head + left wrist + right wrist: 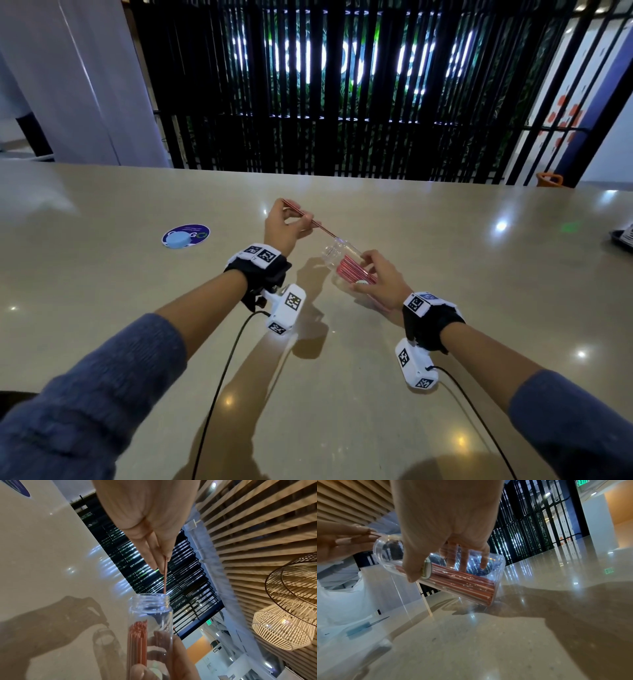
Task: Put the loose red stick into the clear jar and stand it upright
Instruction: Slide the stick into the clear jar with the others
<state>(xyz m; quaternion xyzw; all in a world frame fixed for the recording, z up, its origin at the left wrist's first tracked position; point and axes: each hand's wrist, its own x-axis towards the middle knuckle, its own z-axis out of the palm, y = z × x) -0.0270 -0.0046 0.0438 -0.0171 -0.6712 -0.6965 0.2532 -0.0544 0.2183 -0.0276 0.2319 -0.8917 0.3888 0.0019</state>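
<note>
My left hand [291, 222] pinches a thin red stick [320, 226] between thumb and fingers, its lower tip at the mouth of the clear jar [337, 255]. In the left wrist view the red stick [165, 574] runs from my fingertips [154, 563] down to the jar rim [149, 599]. My right hand [376, 277] grips the jar tilted above the table, mouth toward the left hand. Several red sticks [462, 584] lie inside the jar [496, 566], along its lower wall, with my right fingers [464, 559] curled behind it.
A light blue lid [176, 241] sits on a round dark blue sticker [198, 231] at the left of the beige table [445, 274]. A dark tray edge [621, 240] shows at the far right. A black slatted screen stands behind the table.
</note>
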